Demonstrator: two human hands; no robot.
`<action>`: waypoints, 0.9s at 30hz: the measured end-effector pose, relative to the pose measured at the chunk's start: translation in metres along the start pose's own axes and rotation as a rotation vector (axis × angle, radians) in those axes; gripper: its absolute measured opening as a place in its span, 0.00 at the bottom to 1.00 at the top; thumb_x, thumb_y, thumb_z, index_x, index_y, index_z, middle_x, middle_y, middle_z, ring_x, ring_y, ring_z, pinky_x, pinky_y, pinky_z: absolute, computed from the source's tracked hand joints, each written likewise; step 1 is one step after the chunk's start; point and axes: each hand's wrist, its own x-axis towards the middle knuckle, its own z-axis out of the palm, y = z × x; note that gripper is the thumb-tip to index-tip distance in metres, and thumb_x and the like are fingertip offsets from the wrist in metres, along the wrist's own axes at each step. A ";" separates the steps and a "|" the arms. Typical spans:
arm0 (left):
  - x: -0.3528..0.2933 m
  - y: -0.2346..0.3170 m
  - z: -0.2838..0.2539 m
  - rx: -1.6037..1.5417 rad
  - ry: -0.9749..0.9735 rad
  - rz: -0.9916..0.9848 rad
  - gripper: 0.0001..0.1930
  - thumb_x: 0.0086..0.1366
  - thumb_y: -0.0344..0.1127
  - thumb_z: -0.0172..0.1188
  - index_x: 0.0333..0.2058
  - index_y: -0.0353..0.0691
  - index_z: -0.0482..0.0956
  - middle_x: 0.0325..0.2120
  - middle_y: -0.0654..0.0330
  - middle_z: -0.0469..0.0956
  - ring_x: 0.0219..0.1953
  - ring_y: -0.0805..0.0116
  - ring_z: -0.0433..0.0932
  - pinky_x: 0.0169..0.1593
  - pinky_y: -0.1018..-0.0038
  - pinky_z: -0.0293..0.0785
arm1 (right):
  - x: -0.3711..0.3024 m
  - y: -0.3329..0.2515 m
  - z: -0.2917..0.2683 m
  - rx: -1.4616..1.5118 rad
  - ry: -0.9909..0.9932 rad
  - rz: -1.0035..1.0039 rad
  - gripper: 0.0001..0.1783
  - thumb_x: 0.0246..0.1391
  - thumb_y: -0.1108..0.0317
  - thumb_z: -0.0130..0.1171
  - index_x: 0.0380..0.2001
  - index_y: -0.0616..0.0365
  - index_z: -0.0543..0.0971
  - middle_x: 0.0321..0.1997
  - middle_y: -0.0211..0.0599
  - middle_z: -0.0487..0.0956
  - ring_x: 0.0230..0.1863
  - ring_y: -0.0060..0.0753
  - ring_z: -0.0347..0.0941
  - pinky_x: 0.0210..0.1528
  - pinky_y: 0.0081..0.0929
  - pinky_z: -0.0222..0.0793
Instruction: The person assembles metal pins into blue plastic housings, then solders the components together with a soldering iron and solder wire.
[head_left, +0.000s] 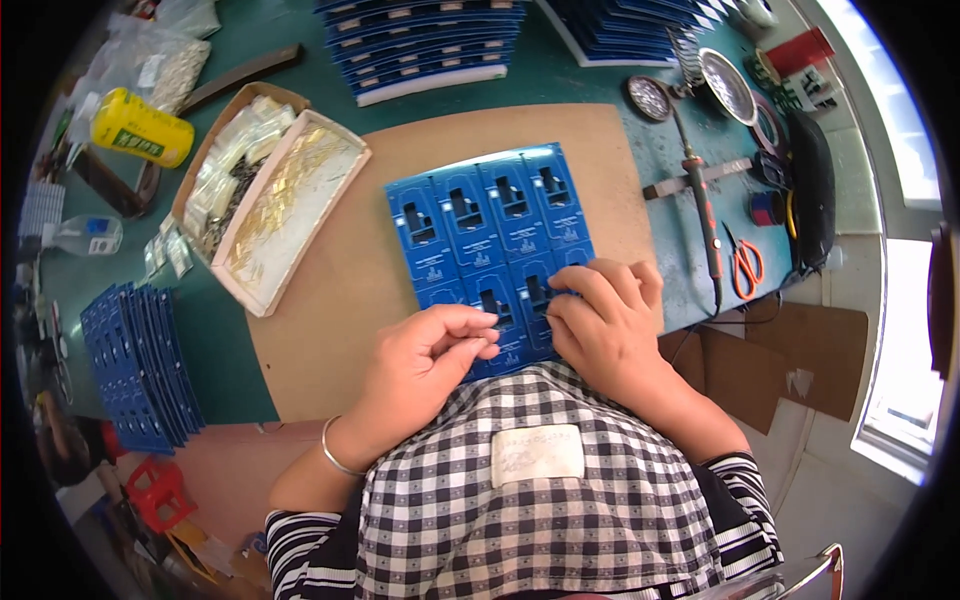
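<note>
Blue panel (pixel 480 262) lies on a brown board (pixel 330 360), centre of the frame, its near edge by the checked apron (pixel 540 530). Left hand (pixel 415 362) over the panel's lower left; thumb and forefinger tips close together, cannot tell if anything is pinched. Right hand (pixel 612 325) at the lower right edge, fingers bent down; grip hidden, cannot tell. Box (pixel 340 160) of gold-coloured pins, left of the panel. Iron (pixel 703 205) and orange-handled scissors (pixel 746 270) on the green bench (pixel 230 375), right. Panel stacks: top centre (pixel 425 45), upper right, lower left.
</note>
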 end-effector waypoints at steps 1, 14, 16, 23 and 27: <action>0.002 0.001 0.000 0.000 -0.027 0.008 0.10 0.67 0.22 0.54 0.47 0.31 0.76 0.39 0.54 0.81 0.41 0.70 0.82 0.46 0.76 0.79 | -0.001 -0.001 0.001 -0.072 0.009 -0.022 0.07 0.40 0.71 0.63 0.27 0.51 0.77 0.44 0.23 0.75 0.47 0.29 0.68 0.51 0.37 0.52; -0.001 0.002 -0.004 -0.035 -0.035 -0.011 0.10 0.67 0.25 0.55 0.46 0.32 0.75 0.38 0.54 0.80 0.37 0.71 0.81 0.43 0.77 0.78 | -0.001 0.006 0.001 -0.180 -0.024 -0.132 0.09 0.39 0.67 0.59 0.29 0.48 0.78 0.42 0.21 0.75 0.48 0.25 0.69 0.54 0.41 0.52; -0.001 -0.001 -0.001 -0.051 -0.035 -0.029 0.09 0.67 0.24 0.55 0.46 0.32 0.75 0.39 0.54 0.80 0.38 0.71 0.81 0.43 0.76 0.79 | -0.003 0.007 -0.001 -0.133 -0.024 -0.169 0.09 0.39 0.67 0.59 0.29 0.48 0.78 0.41 0.21 0.75 0.47 0.26 0.70 0.54 0.41 0.53; 0.007 -0.001 0.005 -0.067 -0.102 -0.011 0.07 0.66 0.24 0.56 0.42 0.32 0.76 0.37 0.57 0.80 0.34 0.74 0.80 0.38 0.79 0.78 | 0.008 0.005 -0.011 -0.166 -0.103 -0.185 0.08 0.39 0.71 0.63 0.28 0.51 0.78 0.37 0.25 0.76 0.43 0.31 0.71 0.55 0.43 0.53; 0.011 0.003 0.002 -0.077 -0.085 0.000 0.05 0.66 0.24 0.57 0.40 0.32 0.77 0.36 0.57 0.81 0.33 0.74 0.80 0.36 0.79 0.78 | 0.009 0.006 -0.003 -0.212 -0.127 -0.168 0.07 0.42 0.72 0.62 0.28 0.51 0.77 0.36 0.26 0.75 0.42 0.30 0.71 0.56 0.44 0.52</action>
